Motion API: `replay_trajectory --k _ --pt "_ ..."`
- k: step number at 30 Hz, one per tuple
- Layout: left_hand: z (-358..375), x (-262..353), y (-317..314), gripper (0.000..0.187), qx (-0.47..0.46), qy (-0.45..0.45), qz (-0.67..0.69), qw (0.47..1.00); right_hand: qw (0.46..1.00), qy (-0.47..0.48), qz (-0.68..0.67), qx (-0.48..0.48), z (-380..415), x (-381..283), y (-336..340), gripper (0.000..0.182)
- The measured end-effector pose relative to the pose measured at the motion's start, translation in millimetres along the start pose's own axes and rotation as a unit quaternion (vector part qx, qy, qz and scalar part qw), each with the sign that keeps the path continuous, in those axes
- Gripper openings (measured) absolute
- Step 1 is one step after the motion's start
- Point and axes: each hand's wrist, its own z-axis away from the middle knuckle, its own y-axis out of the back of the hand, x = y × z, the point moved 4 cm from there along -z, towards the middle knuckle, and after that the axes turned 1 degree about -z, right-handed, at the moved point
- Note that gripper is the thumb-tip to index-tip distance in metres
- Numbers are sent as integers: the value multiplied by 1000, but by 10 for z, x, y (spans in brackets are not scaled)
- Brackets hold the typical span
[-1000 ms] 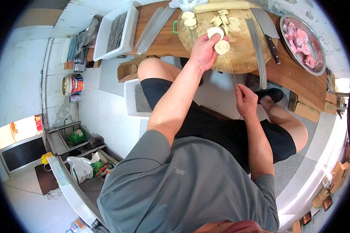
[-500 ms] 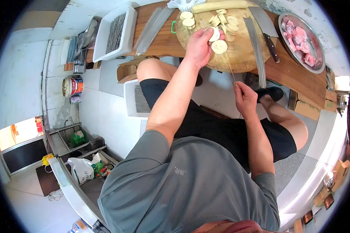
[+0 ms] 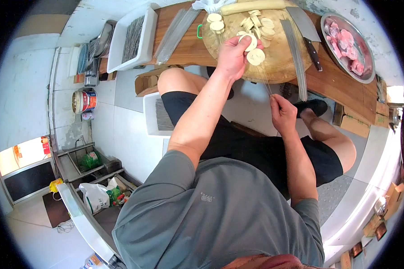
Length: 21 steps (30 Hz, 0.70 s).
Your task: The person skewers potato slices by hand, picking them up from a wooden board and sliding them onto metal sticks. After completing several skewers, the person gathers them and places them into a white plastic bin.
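Over the near edge of the round board [image 3: 274, 74], my left hand [image 3: 233, 58] pinches pale round slices [image 3: 256, 57]. Thin skewers [image 3: 265, 80] run from these slices down to my right hand [image 3: 283, 113], whose fingers are closed round their lower ends. More cut slices [image 3: 267, 28] lie in piles on the board, below a long pale roll [image 3: 256, 5]. A bundle of metal skewers [image 3: 297, 62] rests across the board's right side, its ends past the edge. Beside it is a cleaver [image 3: 305, 27] with a dark handle.
A metal bowl [image 3: 371, 71] of raw meat stands at the right on the wooden table [image 3: 336, 85]. At the left are a white bin [image 3: 151, 33] of skewers and a plastic-wrapped bundle [image 3: 177, 33]. Another white bin [image 3: 150, 121] sits on the floor by my left leg.
My left hand and the slices have shifted slightly right and down, nearer my right hand. My right hand has barely moved.
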Motion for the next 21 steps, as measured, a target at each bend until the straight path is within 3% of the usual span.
replay_trajectory --k 21 --pt "-23 -28 -6 21 16 -11 40 999 1000 18 -6 5 -29 -24 16 10"
